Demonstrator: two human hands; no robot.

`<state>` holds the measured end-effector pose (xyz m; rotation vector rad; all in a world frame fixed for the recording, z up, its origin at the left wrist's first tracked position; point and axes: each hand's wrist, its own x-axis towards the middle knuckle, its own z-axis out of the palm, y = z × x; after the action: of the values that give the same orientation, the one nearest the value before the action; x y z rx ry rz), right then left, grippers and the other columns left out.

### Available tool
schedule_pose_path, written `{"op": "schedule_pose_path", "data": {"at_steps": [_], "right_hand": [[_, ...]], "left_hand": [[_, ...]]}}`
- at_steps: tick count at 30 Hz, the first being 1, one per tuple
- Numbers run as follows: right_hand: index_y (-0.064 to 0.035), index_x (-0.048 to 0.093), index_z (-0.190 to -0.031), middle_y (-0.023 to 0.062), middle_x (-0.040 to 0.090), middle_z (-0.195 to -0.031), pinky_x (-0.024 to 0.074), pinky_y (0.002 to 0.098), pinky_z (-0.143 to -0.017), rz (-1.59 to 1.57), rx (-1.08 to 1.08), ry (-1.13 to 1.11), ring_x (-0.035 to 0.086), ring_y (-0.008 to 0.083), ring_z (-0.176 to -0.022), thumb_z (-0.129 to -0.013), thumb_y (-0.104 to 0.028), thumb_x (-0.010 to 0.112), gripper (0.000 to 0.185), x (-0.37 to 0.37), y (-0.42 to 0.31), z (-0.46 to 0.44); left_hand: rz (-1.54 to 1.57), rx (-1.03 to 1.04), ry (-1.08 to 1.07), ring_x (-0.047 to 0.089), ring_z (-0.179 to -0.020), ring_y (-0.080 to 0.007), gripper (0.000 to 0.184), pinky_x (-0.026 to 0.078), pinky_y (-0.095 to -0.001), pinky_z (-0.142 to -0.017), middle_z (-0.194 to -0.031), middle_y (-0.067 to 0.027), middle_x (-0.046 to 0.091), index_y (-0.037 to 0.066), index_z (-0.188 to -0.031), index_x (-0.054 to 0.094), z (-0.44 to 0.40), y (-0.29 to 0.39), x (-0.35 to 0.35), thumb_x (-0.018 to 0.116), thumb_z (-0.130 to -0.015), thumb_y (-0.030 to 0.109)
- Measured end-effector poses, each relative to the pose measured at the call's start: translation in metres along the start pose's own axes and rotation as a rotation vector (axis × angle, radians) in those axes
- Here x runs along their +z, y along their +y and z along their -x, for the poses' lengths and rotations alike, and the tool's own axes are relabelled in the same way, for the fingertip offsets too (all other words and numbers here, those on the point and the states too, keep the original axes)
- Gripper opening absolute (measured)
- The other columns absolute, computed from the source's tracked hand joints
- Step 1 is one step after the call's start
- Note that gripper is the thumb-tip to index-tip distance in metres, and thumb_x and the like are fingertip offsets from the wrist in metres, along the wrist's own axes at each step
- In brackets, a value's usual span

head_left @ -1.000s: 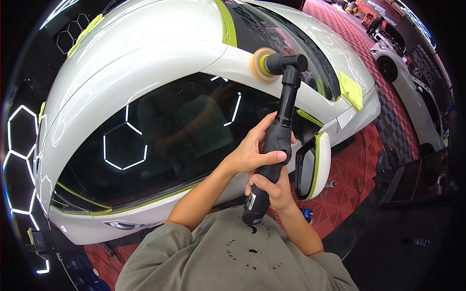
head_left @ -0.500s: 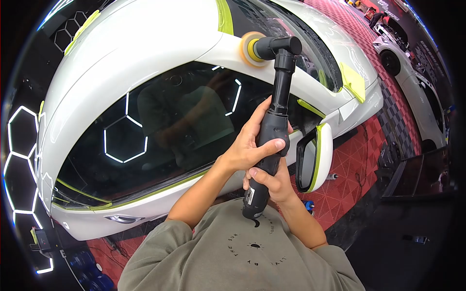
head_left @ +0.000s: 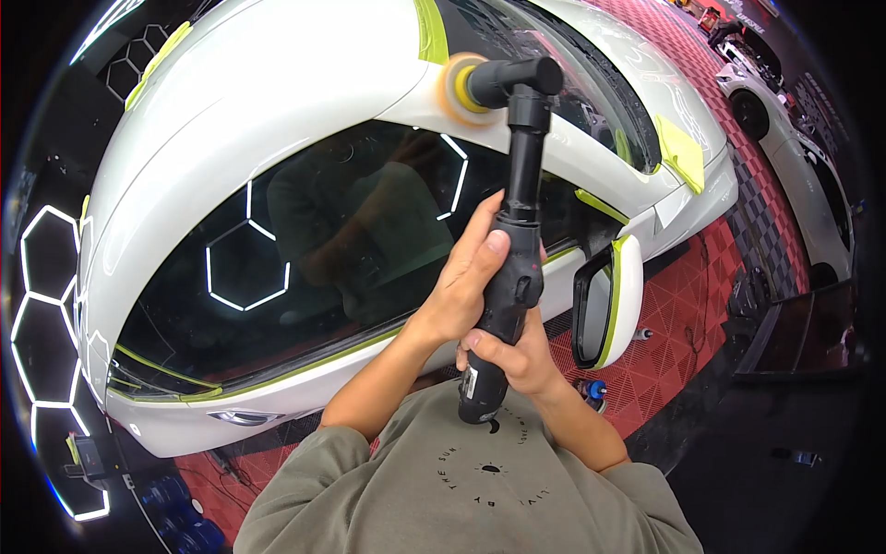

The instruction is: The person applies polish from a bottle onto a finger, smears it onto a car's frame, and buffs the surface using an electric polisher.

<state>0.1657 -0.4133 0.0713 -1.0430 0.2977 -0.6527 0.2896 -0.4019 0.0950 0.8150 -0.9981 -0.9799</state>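
A black cordless polisher (head_left: 526, 175) with an angled head is held in both my hands. Its small round pad (head_left: 459, 90), orange with a yellow backing, looks blurred as if spinning. The pad lies against the white car pillar (head_left: 417, 103), between the side window and the windshield. My left hand (head_left: 463, 284) wraps the middle of the polisher's body, thumb laid along the top. Lower down, my right hand (head_left: 519, 358) is closed around the handle near its rear end. Some fingers of both hands are hidden beneath the tool.
Yellow-green masking tape (head_left: 431, 35) edges the windshield and the dark side window (head_left: 305, 268). A side mirror (head_left: 609, 305) juts out at right. Bottles (head_left: 595, 391) and cables are on the red floor tiles (head_left: 683, 323). Another white car (head_left: 803, 175) and a person (head_left: 726, 32) are farther off.
The polisher's head and pad have moved a little left along the pillar. My left thumb has shifted up the tool's body. Both hands keep their grip.
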Motion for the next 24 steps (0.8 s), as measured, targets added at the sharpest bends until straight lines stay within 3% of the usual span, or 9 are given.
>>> {"op": "schedule_pose_path", "data": {"at_steps": [2,5,6,8,10,11,17,24], "right_hand": [[0.0009,0.039,-0.119,0.0093,0.063,-0.078,0.0557,0.0279,-0.058,0.033,0.017,-0.025,0.066,0.0159,-0.062,-0.081,-0.002,0.067,0.048,0.0,0.0,0.0],[0.0001,0.047,-0.107,0.0056,0.064,-0.074,0.0549,0.0281,-0.06,0.151,0.078,-0.093,0.066,0.013,-0.063,-0.081,-0.003,0.068,0.034,-0.001,0.004,0.005],[0.0001,0.047,-0.107,0.0056,0.064,-0.074,0.0549,0.0281,-0.06,0.147,0.076,-0.088,0.066,0.013,-0.063,-0.081,-0.003,0.068,0.034,-0.002,0.007,0.009],[-0.0011,0.037,-0.122,0.0106,0.06,-0.085,0.0573,0.0301,-0.059,0.182,0.049,-0.066,0.067,0.0175,-0.066,-0.082,-0.004,0.066,0.049,-0.013,0.016,0.018],[-0.0019,0.036,-0.122,0.0108,0.06,-0.085,0.0569,0.0303,-0.059,0.185,0.06,-0.075,0.066,0.0179,-0.065,-0.082,-0.002,0.065,0.049,-0.026,0.021,0.023],[-0.0017,0.036,-0.123,0.0106,0.06,-0.084,0.0567,0.0301,-0.059,0.154,0.053,-0.051,0.066,0.0183,-0.064,-0.082,-0.002,0.065,0.049,-0.032,0.023,0.026],[0.001,0.048,-0.112,0.0101,0.06,-0.079,0.0564,0.0323,-0.058,0.099,0.086,0.064,0.065,0.0198,-0.064,-0.081,-0.004,0.062,0.034,-0.058,0.025,0.034],[0.0012,0.039,-0.119,0.0104,0.059,-0.081,0.0571,0.031,-0.056,-0.046,0.048,0.141,0.066,0.0196,-0.062,-0.083,-0.003,0.064,0.044,-0.079,0.025,0.037]], "left_hand": [[0.024,0.02,0.031,0.065,-0.065,-0.0188,0.077,0.055,-0.0266,-0.06,-0.094,-0.0164,0.059,-0.002,-0.146,0.025,0.006,0.003,-0.003,0.043,-0.098,0.056],[0.04,0.019,0.016,0.065,-0.065,-0.0189,0.078,0.055,-0.0273,-0.061,-0.092,-0.0164,0.059,-0.002,-0.146,0.024,0.015,-0.002,-0.007,0.043,-0.097,0.056],[0.094,-0.003,-0.001,0.066,-0.067,-0.0194,0.082,0.056,-0.0288,-0.063,-0.094,-0.0163,0.058,0.0,-0.148,0.021,0.018,-0.005,-0.007,0.05,-0.095,0.055],[0.147,-0.029,-0.014,0.066,-0.07,-0.02,0.087,0.057,-0.0304,-0.065,-0.096,-0.0161,0.058,0.002,-0.15,0.018,0.02,-0.017,-0.009,0.056,-0.093,0.055],[0.125,0.03,-0.214,0.067,-0.08,-0.0208,0.101,0.056,-0.0327,-0.073,-0.103,-0.015,0.056,0.006,-0.153,0.012,0.02,-0.033,-0.011,0.075,-0.083,0.042],[0.13,-0.073,-0.266,0.065,-0.09,-0.0209,0.115,0.055,-0.0336,-0.08,-0.109,-0.0136,0.054,0.009,-0.155,0.008,0.019,-0.033,-0.012,0.086,-0.072,0.026],[0.006,-0.182,-0.302,0.061,-0.095,-0.02,0.11,0.052,-0.0348,-0.084,-0.109,-0.0121,0.054,0.008,-0.153,0.012,0.0,-0.059,0.003,0.084,-0.071,0.018],[0.015,-0.292,-0.304,0.057,-0.098,-0.0177,0.101,0.049,-0.0339,-0.087,-0.109,-0.0106,0.055,0.007,-0.151,0.017,-0.016,-0.072,0.025,0.082,-0.075,0.023]]}}
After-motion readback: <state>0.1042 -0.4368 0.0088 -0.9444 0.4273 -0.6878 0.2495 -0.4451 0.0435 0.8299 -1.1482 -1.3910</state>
